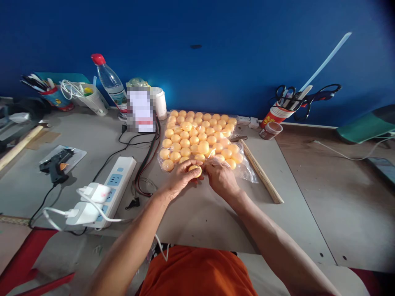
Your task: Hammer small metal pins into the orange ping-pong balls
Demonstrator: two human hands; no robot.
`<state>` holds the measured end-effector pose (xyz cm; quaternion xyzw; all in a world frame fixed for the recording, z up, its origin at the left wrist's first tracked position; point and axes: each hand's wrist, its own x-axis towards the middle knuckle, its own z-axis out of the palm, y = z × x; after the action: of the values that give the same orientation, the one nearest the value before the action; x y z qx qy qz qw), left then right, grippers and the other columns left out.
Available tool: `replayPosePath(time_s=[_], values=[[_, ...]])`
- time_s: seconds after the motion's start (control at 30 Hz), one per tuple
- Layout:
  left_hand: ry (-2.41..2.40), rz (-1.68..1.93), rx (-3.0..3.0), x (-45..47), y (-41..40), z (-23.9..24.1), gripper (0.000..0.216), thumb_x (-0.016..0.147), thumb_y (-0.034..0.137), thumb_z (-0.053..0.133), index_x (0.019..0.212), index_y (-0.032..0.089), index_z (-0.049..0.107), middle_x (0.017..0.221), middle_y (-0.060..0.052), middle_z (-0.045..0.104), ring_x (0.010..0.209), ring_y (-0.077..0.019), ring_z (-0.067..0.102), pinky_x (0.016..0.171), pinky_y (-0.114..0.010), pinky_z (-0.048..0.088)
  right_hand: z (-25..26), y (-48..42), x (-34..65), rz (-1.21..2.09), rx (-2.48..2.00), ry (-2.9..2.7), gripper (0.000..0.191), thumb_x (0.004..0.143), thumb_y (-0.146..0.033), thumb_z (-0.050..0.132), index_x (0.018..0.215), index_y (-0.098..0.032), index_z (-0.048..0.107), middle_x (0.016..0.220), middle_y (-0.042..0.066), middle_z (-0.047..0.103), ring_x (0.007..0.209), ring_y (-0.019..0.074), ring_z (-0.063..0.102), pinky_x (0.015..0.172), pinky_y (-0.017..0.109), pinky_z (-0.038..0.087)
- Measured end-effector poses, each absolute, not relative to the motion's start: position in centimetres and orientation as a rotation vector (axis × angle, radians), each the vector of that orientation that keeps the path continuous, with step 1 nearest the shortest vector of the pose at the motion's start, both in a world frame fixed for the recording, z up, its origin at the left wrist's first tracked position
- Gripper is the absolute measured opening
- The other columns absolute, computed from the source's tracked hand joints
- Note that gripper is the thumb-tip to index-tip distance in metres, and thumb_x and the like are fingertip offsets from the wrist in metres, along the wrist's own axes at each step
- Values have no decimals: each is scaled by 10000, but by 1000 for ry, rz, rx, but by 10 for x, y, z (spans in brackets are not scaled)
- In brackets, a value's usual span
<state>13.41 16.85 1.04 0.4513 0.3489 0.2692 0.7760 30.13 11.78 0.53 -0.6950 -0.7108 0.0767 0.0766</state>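
Observation:
My left hand (181,176) is wrapped round an orange ping-pong ball (195,170), with the thumb pressed on its side. Close beside it, my right hand (222,176) is closed, knuckles up, at the near edge of a clear plastic bag (249,173). What its fingers grip is hidden beneath the hand. Many orange ping-pong balls (194,140) lie in rows in front of both hands, with shiny film around them. One ball (203,147) appears raised on top of the others.
A wooden stick (262,174) lies to the right of the balls. On the left are a power strip (119,181) with white chargers, black cables (149,154) and a glue gun (57,164). A bottle (112,86), a phone (141,109) and a tool cup (277,113) stand along the blue wall.

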Motion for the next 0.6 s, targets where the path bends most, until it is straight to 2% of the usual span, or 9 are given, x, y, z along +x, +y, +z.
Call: replayPosePath(time_s=[0.17,0.3,0.43,0.6], values=[[708,568,912,134,168,13,520,631,368,853,1047,149,631,855,-34,678,739,-158,662,649,-262,475,4,119,302,220,-2081,-2120,245,898,-146,484,988,-164,711,1041,151,708,831,244,661,738,333,462],[619,590,888,133,166,15,497,598,204,825,1066,177,663,993,-52,673,937,-173,644,782,-269,474,-4,118,309,205,-1939,-1988,233,903,-157,480,896,-157,713,935,142,721,825,239,658,735,325,477],[578,548,956,131,165,14,497,614,147,765,1101,205,684,1143,-60,638,1041,-182,608,846,-273,464,-7,116,312,233,-1697,-1767,218,886,-168,494,794,-177,691,851,103,719,808,214,652,728,312,490],[575,500,1066,131,164,12,487,692,169,768,1170,199,675,1033,-48,664,992,-169,604,851,-267,461,-2,113,308,508,-1566,-1540,200,804,-127,508,824,-185,698,754,43,701,703,165,639,651,278,489]])
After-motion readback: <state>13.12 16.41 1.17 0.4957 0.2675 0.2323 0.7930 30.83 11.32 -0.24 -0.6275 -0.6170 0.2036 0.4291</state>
